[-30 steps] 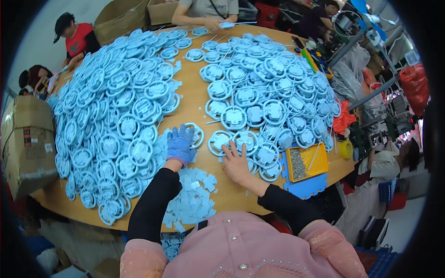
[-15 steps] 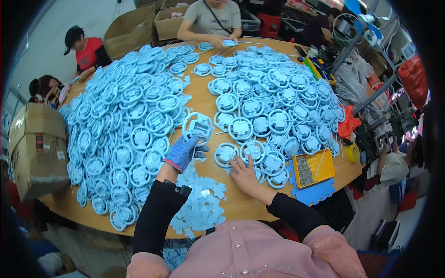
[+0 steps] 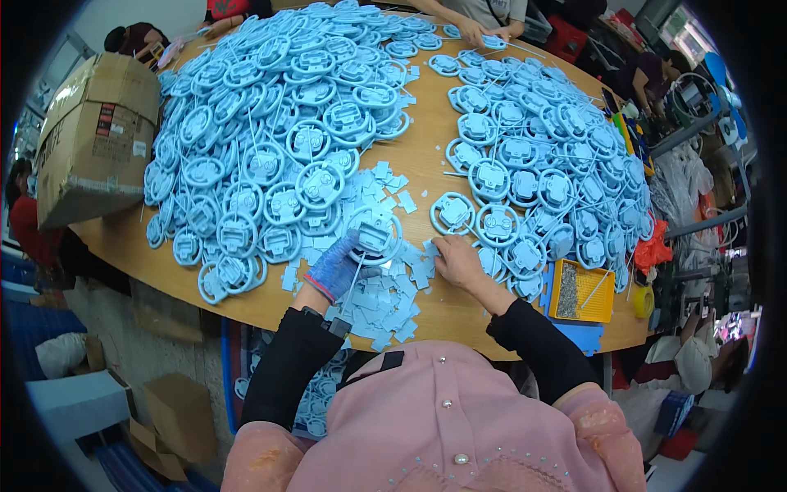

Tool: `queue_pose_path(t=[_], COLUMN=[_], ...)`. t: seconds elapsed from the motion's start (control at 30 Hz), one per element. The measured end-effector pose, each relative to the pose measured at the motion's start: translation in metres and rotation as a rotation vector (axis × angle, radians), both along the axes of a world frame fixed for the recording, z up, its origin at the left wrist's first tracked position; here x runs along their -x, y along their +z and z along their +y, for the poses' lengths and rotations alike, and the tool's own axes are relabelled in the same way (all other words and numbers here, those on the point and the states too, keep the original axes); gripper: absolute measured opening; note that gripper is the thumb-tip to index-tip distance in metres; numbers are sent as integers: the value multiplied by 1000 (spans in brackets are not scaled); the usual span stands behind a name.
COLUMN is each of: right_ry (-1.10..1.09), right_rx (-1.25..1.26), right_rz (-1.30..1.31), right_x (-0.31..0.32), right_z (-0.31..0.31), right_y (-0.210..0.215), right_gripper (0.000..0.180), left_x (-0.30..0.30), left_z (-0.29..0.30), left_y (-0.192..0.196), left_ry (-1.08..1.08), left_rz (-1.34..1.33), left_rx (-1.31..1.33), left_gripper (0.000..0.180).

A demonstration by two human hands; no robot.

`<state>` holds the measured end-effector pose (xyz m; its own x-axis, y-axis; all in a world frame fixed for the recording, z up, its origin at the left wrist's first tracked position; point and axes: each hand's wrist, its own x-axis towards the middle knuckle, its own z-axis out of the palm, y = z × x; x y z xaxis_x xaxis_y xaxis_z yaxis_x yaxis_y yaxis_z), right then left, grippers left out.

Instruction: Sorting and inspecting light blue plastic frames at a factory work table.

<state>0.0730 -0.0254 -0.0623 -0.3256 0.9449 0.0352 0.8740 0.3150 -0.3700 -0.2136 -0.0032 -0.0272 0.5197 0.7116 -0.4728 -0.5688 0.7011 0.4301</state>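
Note:
My left hand, in a blue-purple knit glove, grips a light-blue plastic ring part by its lower left rim. The part has a boxy centre with a recess in it, and a thin pale rod slants down below it, past the glove. My bare right hand is at the right edge of the small-piece heap, its fingers bent together. At its fingertips is a small flat light-blue plastic piece, partly covered by the fingers. Many similar flat pieces lie scattered under and around the held part.
Heaps of ring parts stand at left and right on the wooden table. A yellow tray of small metal bits sits on a blue mat at right. A cardboard box stands far left. Co-workers' hands work across the table.
The view has shifted down and turned. My left hand has brought the ring part nearer, over the flat pieces. My right hand has left the right heap's ring part, its fingers now drawn together.

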Motion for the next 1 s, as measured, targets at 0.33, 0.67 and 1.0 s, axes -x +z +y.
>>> queue_pose_path(t=[0.33, 0.67, 1.0], right_ry=[83, 781, 827], right_rx=[57, 14, -202], right_rz=[-41, 21, -54], right_x=[9, 67, 136], right_z=[10, -83, 2], right_y=[-8, 21, -24], right_gripper=[32, 66, 47], left_x=[15, 76, 71], left_z=[-44, -147, -106], left_y=[-6, -11, -61], left_ry=[96, 68, 509], left_rz=[184, 212, 275], left_rx=[-8, -110, -5], left_gripper=[48, 74, 38])
